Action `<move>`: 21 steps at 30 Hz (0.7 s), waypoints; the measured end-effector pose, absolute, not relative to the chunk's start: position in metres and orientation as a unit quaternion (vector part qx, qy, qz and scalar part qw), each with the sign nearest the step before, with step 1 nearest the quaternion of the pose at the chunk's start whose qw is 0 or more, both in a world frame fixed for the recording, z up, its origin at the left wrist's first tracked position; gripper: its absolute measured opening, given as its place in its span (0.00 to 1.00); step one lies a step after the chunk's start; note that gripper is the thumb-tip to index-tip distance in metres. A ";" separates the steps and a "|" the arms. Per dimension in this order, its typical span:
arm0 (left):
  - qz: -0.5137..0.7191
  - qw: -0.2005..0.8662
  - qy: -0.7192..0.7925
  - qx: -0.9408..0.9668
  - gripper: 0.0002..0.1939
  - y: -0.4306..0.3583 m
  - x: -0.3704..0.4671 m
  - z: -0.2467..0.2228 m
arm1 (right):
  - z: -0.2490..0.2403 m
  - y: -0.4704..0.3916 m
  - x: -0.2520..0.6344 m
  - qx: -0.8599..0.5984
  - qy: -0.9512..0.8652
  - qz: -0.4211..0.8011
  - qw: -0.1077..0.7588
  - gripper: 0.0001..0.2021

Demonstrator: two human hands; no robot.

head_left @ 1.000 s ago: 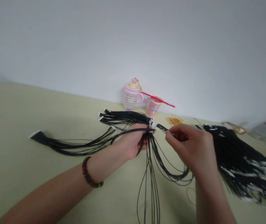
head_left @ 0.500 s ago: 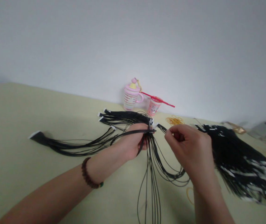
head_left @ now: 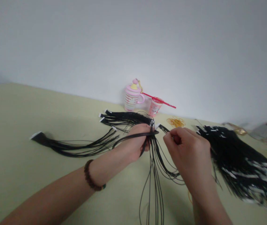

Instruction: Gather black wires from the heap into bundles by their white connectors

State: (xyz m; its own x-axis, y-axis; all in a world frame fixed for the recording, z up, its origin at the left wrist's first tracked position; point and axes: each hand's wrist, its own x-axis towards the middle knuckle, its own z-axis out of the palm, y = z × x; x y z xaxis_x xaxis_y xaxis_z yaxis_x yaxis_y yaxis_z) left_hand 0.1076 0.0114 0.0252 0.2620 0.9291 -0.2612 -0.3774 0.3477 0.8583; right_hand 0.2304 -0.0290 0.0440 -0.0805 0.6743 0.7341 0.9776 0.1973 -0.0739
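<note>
Black wire bundle point(head_left: 152, 139) is mid-view, above the tabletop point(head_left: 18, 168), loops hanging down toward the near edge. L forearm comes in low from the left, brown beaded bracelet point(head_left: 88, 175) at the wrist; R forearm rises from lower right, wrist bent, knuckles up. L hand point(head_left: 135, 145) is curled around the bundle, fingers mostly hidden, strands lying across its back. R hand point(head_left: 188, 148), just right of it, is closed in a thumb-index pinch on thin wires running from a white connector point(head_left: 157, 126); exact grip pt unclear.

Step in hand, prob.: L steadies the bundle while R handles that strand. Next move likely calls for a firm L grip, R careful not to snag loops.

Left of L hand, more wires w/ white ends point(head_left: 65, 150); at right, a big black wire pile point(head_left: 232, 153). Further back: yellow rubber bands point(head_left: 176, 122), pink cup point(head_left: 155, 107), pink lidded mug point(head_left: 131, 98), then wall point(head_left: 100, 47).
</note>
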 end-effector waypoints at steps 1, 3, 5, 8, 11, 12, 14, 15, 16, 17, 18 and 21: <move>0.454 0.716 0.404 0.343 0.05 0.011 0.108 0.025 | 0.044 -0.029 0.230 -0.592 -0.697 -0.229 0.334 0.09; 0.450 0.719 0.401 0.345 0.04 0.011 0.108 0.026 | 0.044 -0.029 0.230 -0.595 -0.692 -0.230 0.338 0.09; 0.451 0.720 0.397 0.348 0.03 0.011 0.109 0.027 | 0.044 -0.030 0.229 -0.596 -0.688 -0.235 0.341 0.09; 0.454 0.717 0.393 0.355 0.04 0.011 0.109 0.025 | 0.043 -0.030 0.227 -0.595 -0.685 -0.245 0.342 0.08; 0.461 0.712 0.389 0.359 0.05 0.012 0.109 0.023 | 0.042 -0.030 0.224 -0.600 -0.676 -0.260 0.340 0.09; 0.463 0.711 0.389 0.360 0.06 0.011 0.109 0.022 | 0.041 -0.030 0.224 -0.601 -0.673 -0.266 0.340 0.09; 0.464 0.709 0.388 0.362 0.06 0.011 0.109 0.021 | 0.041 -0.030 0.223 -0.597 -0.673 -0.272 0.342 0.09; 0.465 0.709 0.387 0.363 0.05 0.011 0.109 0.021 | 0.041 -0.029 0.223 -0.594 -0.675 -0.271 0.344 0.09; 0.466 0.709 0.386 0.363 0.05 0.011 0.109 0.020 | 0.041 -0.029 0.222 -0.592 -0.676 -0.270 0.346 0.10; 0.466 0.709 0.385 0.364 0.05 0.011 0.109 0.020 | 0.041 -0.029 0.223 -0.590 -0.676 -0.270 0.348 0.10; 0.465 0.710 0.384 0.364 0.05 0.011 0.109 0.020 | 0.041 -0.029 0.223 -0.589 -0.677 -0.270 0.349 0.10; 0.459 0.714 0.385 0.361 0.05 0.012 0.109 0.021 | 0.041 -0.030 0.223 -0.589 -0.677 -0.273 0.347 0.09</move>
State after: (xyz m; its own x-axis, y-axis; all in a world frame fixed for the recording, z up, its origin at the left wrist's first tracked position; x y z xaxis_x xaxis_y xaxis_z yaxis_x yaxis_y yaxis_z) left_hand 0.1087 0.0117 0.0207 0.2812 0.9345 -0.2181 -0.3782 0.3168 0.8698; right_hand 0.2229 -0.0298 0.0410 -0.0656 0.6082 0.7910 0.9867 0.1579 -0.0395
